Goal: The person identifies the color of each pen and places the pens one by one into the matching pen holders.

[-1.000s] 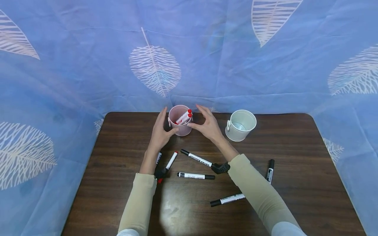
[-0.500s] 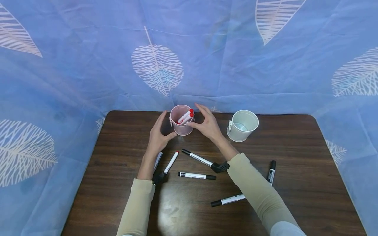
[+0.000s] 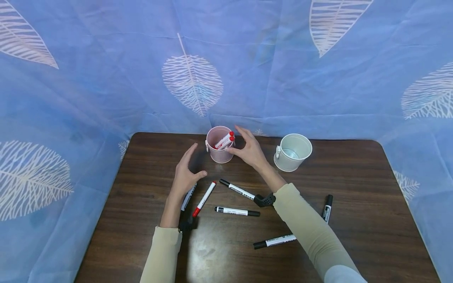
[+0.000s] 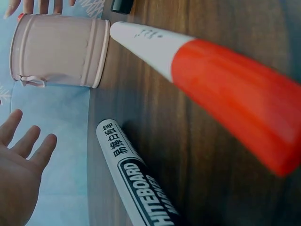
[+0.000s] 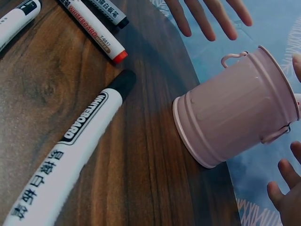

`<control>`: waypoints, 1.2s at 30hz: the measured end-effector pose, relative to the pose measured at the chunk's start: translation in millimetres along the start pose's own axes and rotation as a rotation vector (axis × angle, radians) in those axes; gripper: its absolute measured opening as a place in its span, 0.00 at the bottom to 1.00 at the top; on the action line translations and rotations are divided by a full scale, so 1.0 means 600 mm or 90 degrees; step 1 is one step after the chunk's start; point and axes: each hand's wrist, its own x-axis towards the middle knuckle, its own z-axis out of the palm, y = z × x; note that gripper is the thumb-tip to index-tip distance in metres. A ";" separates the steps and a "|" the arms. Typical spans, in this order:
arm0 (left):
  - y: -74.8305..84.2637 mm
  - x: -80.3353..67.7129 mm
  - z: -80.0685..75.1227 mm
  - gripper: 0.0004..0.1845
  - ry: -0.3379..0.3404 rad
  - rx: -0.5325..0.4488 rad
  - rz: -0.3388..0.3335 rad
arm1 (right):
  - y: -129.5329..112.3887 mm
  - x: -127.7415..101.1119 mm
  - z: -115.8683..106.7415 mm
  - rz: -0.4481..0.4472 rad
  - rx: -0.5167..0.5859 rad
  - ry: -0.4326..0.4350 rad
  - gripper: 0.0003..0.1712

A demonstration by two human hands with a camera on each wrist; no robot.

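Note:
A pink bucket (image 3: 221, 156) stands upright at the table's back edge with two red-capped whiteboard markers (image 3: 225, 140) in it. My right hand (image 3: 250, 151) is beside the bucket's right side, fingers spread and straight, the thumb tip right at the rim. To the bucket's left, my left hand (image 3: 185, 173) is apart from it, its fingers and thumb spread with nothing between them. In the left wrist view, a red-capped marker (image 4: 225, 84) and a black-lettered whiteboard marker (image 4: 127, 169) lie on the table near the left wrist. A black-capped marker (image 5: 70, 146) lies close to the right wrist.
A white bucket (image 3: 288, 162) stands at the back right with nothing visible inside. Several black-capped markers, such as this marker (image 3: 237, 211), lie scattered over the brown table (image 3: 371, 220). A blue leaf-patterned cloth (image 3: 240, 86) hangs behind the table.
My left hand has drawn back from the pink bucket, towards me and left, uncovering more of the red-capped marker on the table. My right hand stays by the bucket.

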 end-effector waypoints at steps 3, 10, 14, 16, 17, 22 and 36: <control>0.005 -0.008 -0.002 0.60 0.008 -0.002 0.013 | -0.002 0.002 0.000 -0.001 0.004 -0.001 0.52; 0.022 -0.027 -0.011 0.60 0.014 0.012 0.030 | -0.010 0.010 0.002 -0.027 0.016 -0.010 0.51; 0.025 -0.036 -0.014 0.60 0.010 0.014 0.029 | -0.009 0.014 0.004 -0.033 0.010 -0.015 0.51; 0.024 -0.040 -0.015 0.60 0.011 0.013 0.026 | -0.008 0.015 0.005 -0.033 0.009 -0.021 0.51; 0.023 -0.042 -0.016 0.60 0.009 0.012 0.023 | -0.008 0.015 0.005 -0.033 0.011 -0.023 0.50; 0.021 -0.058 -0.017 0.54 -0.016 0.017 -0.006 | -0.007 0.016 0.011 -0.027 0.030 -0.035 0.48; 0.023 -0.112 -0.015 0.46 -0.019 0.045 -0.001 | -0.003 0.022 0.021 -0.017 0.089 -0.039 0.45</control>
